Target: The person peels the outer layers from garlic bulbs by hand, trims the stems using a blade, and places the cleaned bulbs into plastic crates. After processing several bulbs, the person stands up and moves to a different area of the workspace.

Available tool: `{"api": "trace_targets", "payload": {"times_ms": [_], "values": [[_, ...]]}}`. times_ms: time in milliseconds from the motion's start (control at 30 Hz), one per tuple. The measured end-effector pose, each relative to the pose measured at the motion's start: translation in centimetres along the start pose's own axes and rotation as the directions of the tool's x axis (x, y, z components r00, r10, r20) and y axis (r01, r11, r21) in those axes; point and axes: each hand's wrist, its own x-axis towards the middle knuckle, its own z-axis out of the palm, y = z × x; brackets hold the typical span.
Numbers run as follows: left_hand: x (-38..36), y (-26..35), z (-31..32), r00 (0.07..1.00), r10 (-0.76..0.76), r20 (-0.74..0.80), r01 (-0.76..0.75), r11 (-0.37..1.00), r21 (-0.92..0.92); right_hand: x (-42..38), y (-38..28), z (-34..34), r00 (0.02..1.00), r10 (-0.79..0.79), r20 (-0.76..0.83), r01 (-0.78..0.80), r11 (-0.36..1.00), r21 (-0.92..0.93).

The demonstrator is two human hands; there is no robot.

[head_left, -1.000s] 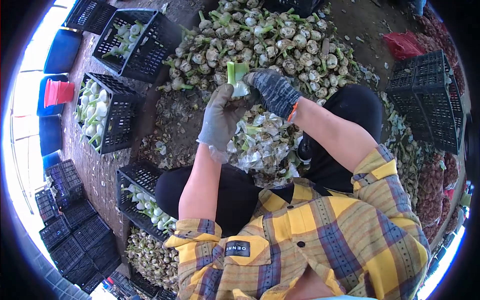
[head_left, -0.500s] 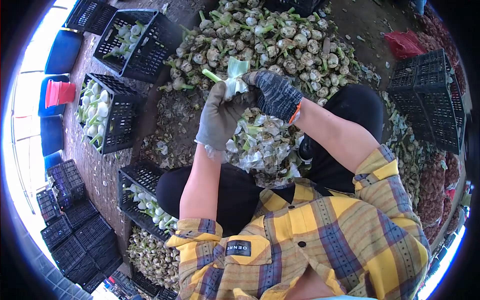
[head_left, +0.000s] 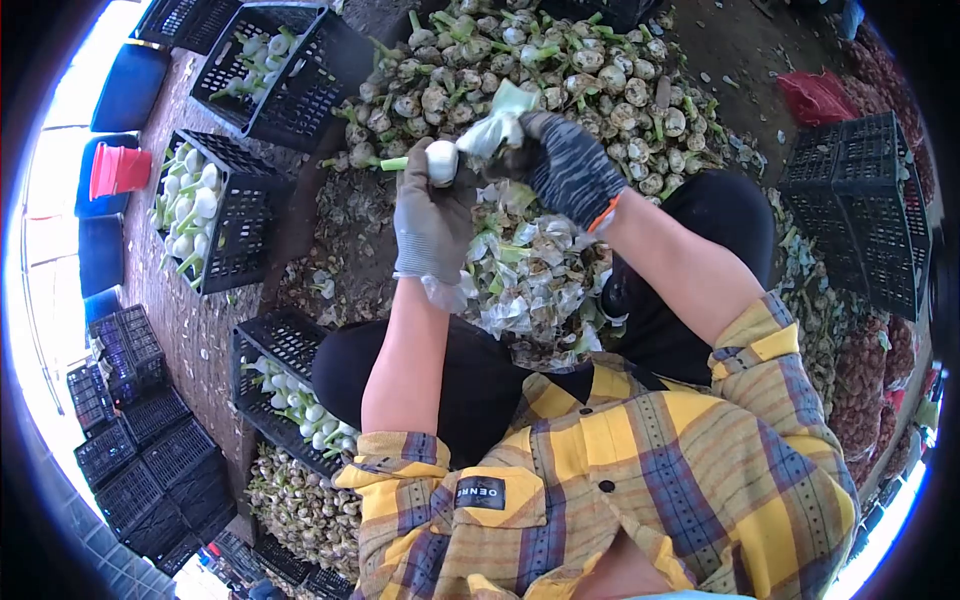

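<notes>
My left hand (head_left: 432, 222), in a grey work glove, is closed around a white peeled garlic bulb (head_left: 442, 163) whose short green stem points left. To the right of the bulb, my right hand (head_left: 572, 170), in a dark knitted glove with an orange cuff, pinches a pale strip of garlic skin (head_left: 492, 132). A gap shows between the strip and the clean bulb. Beyond both hands lies a heap of dirty, unpeeled garlic (head_left: 590, 80). Below them, between my knees, sits a pile of discarded garlic skins (head_left: 530, 285).
Black crates of peeled garlic stand on the left, one (head_left: 240, 240) at mid-height and another (head_left: 290, 345) by my knee. A pink bucket (head_left: 120, 170) is at the far left. More black crates (head_left: 860, 200), a red sack (head_left: 815, 97) and filled net bags (head_left: 865, 385) line the right.
The garlic skin has come away from the bulb, leaving it bare and white. My right hand has drawn slightly right with the skin; my left still grips the bulb.
</notes>
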Motion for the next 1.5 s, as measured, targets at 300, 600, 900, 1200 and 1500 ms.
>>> {"api": "trace_targets", "payload": {"times_ms": [300, 600, 900, 1200, 1500], "values": [[-0.3, 1.8, -0.6, 0.971, 0.122, -0.205, -0.084, 0.979, 0.185, -1.7, -0.9, 1.4, 0.984, -0.020, 0.177, 0.177, 0.184, -0.967], [0.8, 1.1, -2.1, 0.929, 0.368, 0.045, -0.332, 0.772, 0.542, -0.4, 1.8, -1.2, 0.931, 0.041, 0.363, 0.345, 0.227, -0.911], [-1.2, 0.1, 0.5, 0.922, 0.317, 0.224, -0.387, 0.709, 0.589, -0.5, 1.1, 0.9, 0.963, 0.264, 0.047, -0.118, 0.577, -0.808], [-0.5, -0.6, -0.6, 0.933, 0.242, 0.267, -0.359, 0.700, 0.617, -1.4, 0.8, 1.0, 0.984, 0.145, 0.101, -0.023, 0.673, -0.739], [-0.4, -1.2, -0.6, 0.867, 0.357, 0.348, -0.498, 0.593, 0.633, -1.6, 0.8, 1.5, 0.984, 0.171, 0.053, -0.089, 0.724, -0.684]]}}
